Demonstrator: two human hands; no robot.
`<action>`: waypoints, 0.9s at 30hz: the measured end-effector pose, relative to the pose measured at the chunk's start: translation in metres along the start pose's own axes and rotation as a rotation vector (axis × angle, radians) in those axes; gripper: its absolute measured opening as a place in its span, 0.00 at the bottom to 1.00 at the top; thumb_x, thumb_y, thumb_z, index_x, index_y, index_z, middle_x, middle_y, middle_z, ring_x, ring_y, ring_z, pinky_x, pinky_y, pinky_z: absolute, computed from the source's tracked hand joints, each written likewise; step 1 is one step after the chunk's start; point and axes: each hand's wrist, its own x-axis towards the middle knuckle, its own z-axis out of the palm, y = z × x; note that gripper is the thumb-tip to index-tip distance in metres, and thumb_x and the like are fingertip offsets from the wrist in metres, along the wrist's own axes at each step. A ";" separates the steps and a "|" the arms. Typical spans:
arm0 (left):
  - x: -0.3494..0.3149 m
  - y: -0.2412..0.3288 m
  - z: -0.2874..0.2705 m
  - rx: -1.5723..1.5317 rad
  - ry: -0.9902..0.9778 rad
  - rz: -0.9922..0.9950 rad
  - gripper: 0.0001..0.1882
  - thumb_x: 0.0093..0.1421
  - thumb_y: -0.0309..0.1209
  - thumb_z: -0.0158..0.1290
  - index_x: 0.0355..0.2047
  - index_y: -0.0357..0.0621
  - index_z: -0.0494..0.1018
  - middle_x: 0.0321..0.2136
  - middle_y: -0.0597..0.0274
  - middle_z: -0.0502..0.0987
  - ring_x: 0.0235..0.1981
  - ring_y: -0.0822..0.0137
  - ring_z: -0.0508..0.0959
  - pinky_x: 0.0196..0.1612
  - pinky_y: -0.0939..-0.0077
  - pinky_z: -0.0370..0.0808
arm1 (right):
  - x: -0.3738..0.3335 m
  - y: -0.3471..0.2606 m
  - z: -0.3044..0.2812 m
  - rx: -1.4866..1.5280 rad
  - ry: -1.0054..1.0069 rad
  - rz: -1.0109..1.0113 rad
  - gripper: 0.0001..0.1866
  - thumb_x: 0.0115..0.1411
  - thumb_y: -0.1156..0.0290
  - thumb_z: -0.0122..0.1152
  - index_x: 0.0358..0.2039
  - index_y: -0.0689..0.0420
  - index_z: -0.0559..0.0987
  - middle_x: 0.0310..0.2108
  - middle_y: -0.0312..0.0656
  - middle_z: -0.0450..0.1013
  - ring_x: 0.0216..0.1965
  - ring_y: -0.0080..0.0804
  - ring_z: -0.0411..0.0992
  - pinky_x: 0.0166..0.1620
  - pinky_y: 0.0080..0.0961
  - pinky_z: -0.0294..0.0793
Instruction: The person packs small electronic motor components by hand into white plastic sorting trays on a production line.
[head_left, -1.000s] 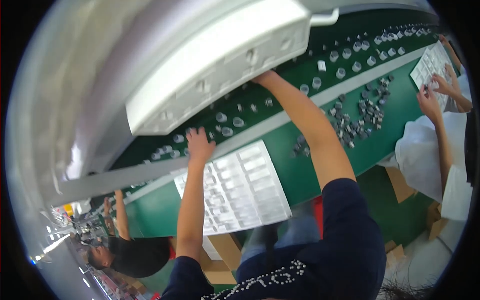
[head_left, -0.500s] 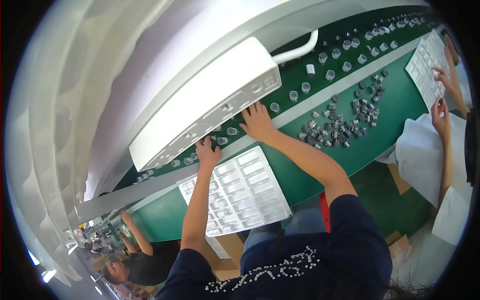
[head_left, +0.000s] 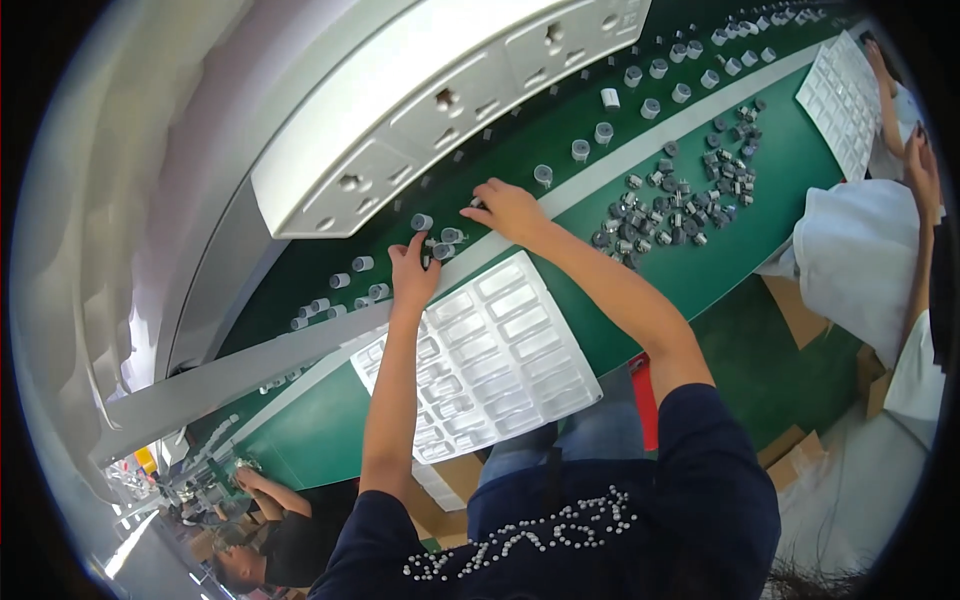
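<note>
My left hand [head_left: 413,278] reaches over the strip at the belt's near edge. Its fingertips are drawn together around a small piece I cannot make out, among white cylindrical parts with grey ends [head_left: 450,236]. To its right, my right hand [head_left: 510,214] is over the green belt [head_left: 515,165], thumb and forefinger pinched at a small dark-and-light piece too small to name. A white moulded plastic tray [head_left: 545,283] with rows of compartments lies tilted below my hands; several compartments on its left side appear filled.
A white power strip [head_left: 440,105] hangs above the belt. Loose grey and metallic parts [head_left: 685,205] are heaped on the green worktop [head_left: 790,165] at right. One co-worker is beside another white tray [head_left: 840,105] at far right; another person [head_left: 285,530] works at lower left.
My right hand has drawn back slightly left and its fingers have closed. My left hand has moved slightly up. My view has shifted, showing the power strip larger and higher.
</note>
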 end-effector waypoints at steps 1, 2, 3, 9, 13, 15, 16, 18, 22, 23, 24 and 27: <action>-0.005 -0.002 -0.001 -0.005 -0.012 0.004 0.25 0.52 0.28 0.61 0.52 0.49 0.74 0.43 0.46 0.64 0.40 0.47 0.73 0.45 0.60 0.74 | -0.016 -0.013 -0.015 0.183 0.079 0.128 0.17 0.59 0.57 0.64 0.41 0.55 0.78 0.35 0.44 0.71 0.35 0.45 0.74 0.39 0.38 0.78; -0.007 -0.004 0.000 0.002 -0.005 0.054 0.26 0.53 0.28 0.60 0.54 0.51 0.74 0.43 0.47 0.65 0.39 0.49 0.72 0.44 0.62 0.74 | -0.037 -0.021 -0.027 0.173 0.082 0.148 0.17 0.59 0.57 0.64 0.41 0.55 0.78 0.35 0.44 0.71 0.35 0.45 0.74 0.39 0.38 0.78; -0.005 -0.006 0.001 0.007 0.005 0.108 0.26 0.54 0.27 0.59 0.56 0.53 0.73 0.42 0.47 0.65 0.39 0.51 0.72 0.44 0.65 0.73 | -0.056 -0.027 -0.038 0.130 0.120 0.158 0.16 0.58 0.58 0.64 0.41 0.54 0.78 0.36 0.43 0.71 0.38 0.44 0.74 0.38 0.38 0.77; 0.012 0.000 -0.007 0.073 -0.118 0.087 0.21 0.56 0.25 0.56 0.52 0.50 0.75 0.42 0.46 0.65 0.39 0.49 0.72 0.46 0.64 0.73 | -0.132 -0.001 -0.042 -0.203 0.063 -0.110 0.16 0.55 0.61 0.66 0.41 0.54 0.78 0.41 0.40 0.70 0.44 0.39 0.71 0.42 0.34 0.72; 0.012 0.023 -0.005 0.070 -0.105 -0.032 0.18 0.54 0.27 0.58 0.48 0.51 0.77 0.45 0.46 0.66 0.41 0.47 0.74 0.46 0.61 0.74 | -0.147 0.013 -0.057 -0.401 0.078 -0.130 0.16 0.54 0.62 0.65 0.41 0.55 0.76 0.43 0.40 0.70 0.48 0.38 0.69 0.50 0.35 0.68; 0.022 -0.004 -0.003 0.103 -0.086 0.006 0.17 0.54 0.27 0.59 0.47 0.50 0.78 0.46 0.45 0.66 0.39 0.47 0.75 0.45 0.61 0.75 | -0.145 0.019 -0.063 -0.491 0.101 -0.137 0.19 0.53 0.64 0.65 0.44 0.56 0.75 0.46 0.43 0.69 0.52 0.41 0.67 0.54 0.37 0.66; 0.024 -0.009 -0.004 0.125 -0.087 0.043 0.16 0.54 0.27 0.59 0.45 0.49 0.78 0.46 0.45 0.66 0.38 0.48 0.75 0.45 0.61 0.75 | -0.148 0.020 -0.069 -0.489 0.097 -0.149 0.19 0.53 0.64 0.65 0.44 0.56 0.75 0.46 0.43 0.69 0.52 0.41 0.67 0.54 0.37 0.66; 0.027 -0.023 -0.010 0.103 0.003 -0.027 0.16 0.54 0.27 0.60 0.45 0.49 0.79 0.46 0.46 0.66 0.38 0.50 0.75 0.45 0.62 0.75 | -0.150 0.018 -0.078 -0.527 0.133 -0.126 0.21 0.54 0.63 0.65 0.47 0.57 0.75 0.48 0.45 0.69 0.54 0.44 0.66 0.58 0.42 0.63; 0.004 0.028 -0.034 -0.155 0.316 -0.188 0.16 0.54 0.26 0.60 0.44 0.50 0.80 0.46 0.52 0.67 0.40 0.57 0.75 0.43 0.67 0.75 | -0.152 0.005 -0.106 -0.406 0.130 -0.091 0.21 0.57 0.62 0.64 0.48 0.57 0.75 0.50 0.46 0.69 0.55 0.46 0.65 0.60 0.46 0.59; -0.005 0.038 -0.040 -0.134 0.397 -0.120 0.13 0.54 0.27 0.60 0.41 0.50 0.81 0.41 0.57 0.70 0.33 0.63 0.75 0.37 0.72 0.74 | -0.146 0.001 -0.111 -0.350 0.165 -0.076 0.20 0.57 0.62 0.64 0.48 0.57 0.76 0.50 0.47 0.69 0.55 0.46 0.65 0.61 0.48 0.59; -0.017 0.053 -0.041 -0.111 0.372 -0.010 0.13 0.54 0.26 0.60 0.41 0.50 0.80 0.42 0.57 0.70 0.35 0.63 0.76 0.39 0.73 0.75 | -0.140 -0.002 -0.114 -0.292 0.200 -0.057 0.20 0.58 0.61 0.64 0.48 0.57 0.76 0.50 0.47 0.69 0.55 0.47 0.65 0.61 0.49 0.58; -0.053 0.111 0.000 -0.250 0.025 0.275 0.14 0.54 0.19 0.58 0.42 0.43 0.78 0.43 0.58 0.71 0.44 0.62 0.76 0.45 0.69 0.77 | -0.108 0.016 -0.122 -0.252 0.325 -0.040 0.20 0.59 0.62 0.64 0.49 0.58 0.76 0.50 0.49 0.70 0.54 0.49 0.66 0.58 0.48 0.62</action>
